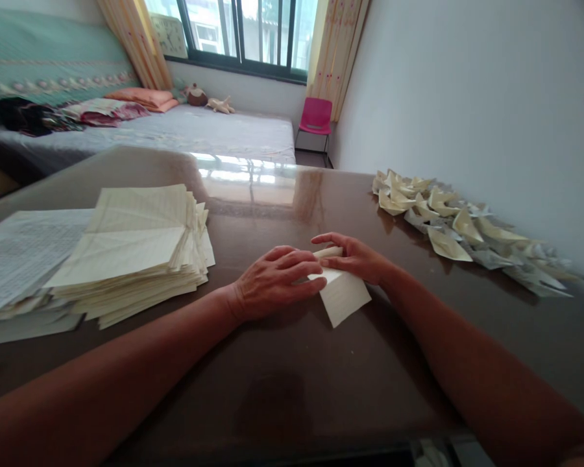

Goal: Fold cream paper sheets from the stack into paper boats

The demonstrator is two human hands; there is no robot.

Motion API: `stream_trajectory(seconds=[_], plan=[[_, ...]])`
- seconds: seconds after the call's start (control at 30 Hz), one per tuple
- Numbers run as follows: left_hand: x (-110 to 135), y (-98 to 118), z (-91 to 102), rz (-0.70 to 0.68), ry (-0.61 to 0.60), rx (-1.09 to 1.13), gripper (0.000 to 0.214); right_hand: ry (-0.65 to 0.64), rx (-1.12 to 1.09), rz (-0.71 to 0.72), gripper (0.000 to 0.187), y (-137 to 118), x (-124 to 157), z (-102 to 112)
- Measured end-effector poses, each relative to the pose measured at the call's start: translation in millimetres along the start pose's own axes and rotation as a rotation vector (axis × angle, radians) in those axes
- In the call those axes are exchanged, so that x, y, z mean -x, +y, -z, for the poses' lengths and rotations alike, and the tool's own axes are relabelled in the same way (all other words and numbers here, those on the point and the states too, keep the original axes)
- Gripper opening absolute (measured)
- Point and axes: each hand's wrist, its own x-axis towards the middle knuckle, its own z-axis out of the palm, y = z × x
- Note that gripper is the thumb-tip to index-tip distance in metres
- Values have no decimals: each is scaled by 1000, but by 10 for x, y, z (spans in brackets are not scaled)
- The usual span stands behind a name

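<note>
A cream sheet of paper, partly folded, lies on the glossy brown table between my hands. My left hand rests at its left side, fingers reaching over the edge and closed on it. From the right, my right hand grips the upper part, thumb on top and index finger stretched along the far side. The fingers cover much of the fold. To the left is a thick stack of cream paper. Folded paper boats lie in a heap on the right.
Printed white sheets lie left of the stack, partly under it. The table runs along a white wall on the right. Beyond its far edge are a bed, a pink chair and a window.
</note>
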Motion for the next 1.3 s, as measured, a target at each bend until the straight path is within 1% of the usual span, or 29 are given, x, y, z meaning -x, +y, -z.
stream_trajectory(seconds=[0.07,0.1,0.2,0.23,0.27,0.3,0.37,0.4,0.43,0.47,0.53,0.57,0.6,0.63,0.7,0.77,0.87,0.93,1.1,1.3], plan=[[-13,-1,10,-77,-60,20,22,53,25,39,52,16,-34,-54],[-14,-6,9,-74,-87,12,20,112,38,60,52,20,-43,-65],[9,-42,-19,49,-136,-79,19,340,196,167,47,-12,-16,-24],[23,-57,-33,102,-140,-107,19,368,277,216,46,-38,10,6],[37,-70,-48,151,-139,-124,19,344,357,265,46,-68,41,34],[51,-82,-61,197,-134,-127,19,261,412,306,50,-98,73,55],[72,-97,-83,291,-106,-110,21,66,505,352,68,-144,121,57],[79,-102,-91,335,-88,-97,22,19,558,367,75,-155,132,38],[84,-105,-97,372,-71,-87,23,6,615,382,76,-159,134,10],[87,-108,-101,399,-58,-80,24,18,669,401,70,-155,129,-21],[90,-110,-105,416,-67,-60,24,33,738,446,41,-135,108,-66],[90,-109,-104,406,-89,-46,24,19,749,467,29,-121,97,-73],[89,-108,-103,387,-117,-28,25,-7,748,483,22,-108,90,-66],[88,-106,-99,362,-146,-7,26,-41,737,486,21,-95,86,-48],[84,-100,-86,314,-187,35,26,-111,680,465,20,-75,87,6],[80,-94,-66,281,-201,62,26,-166,587,425,20,-61,89,59],[74,-92,-29,251,-212,78,26,-183,448,373,25,-44,79,85],[71,-92,-8,250,-221,85,26,-141,411,329,28,-24,62,62],[67,-97,15,272,-255,107,27,87,433,192,30,49,22,-43],[68,-105,12,282,-280,114,28,185,484,83,27,76,-14,-104]])
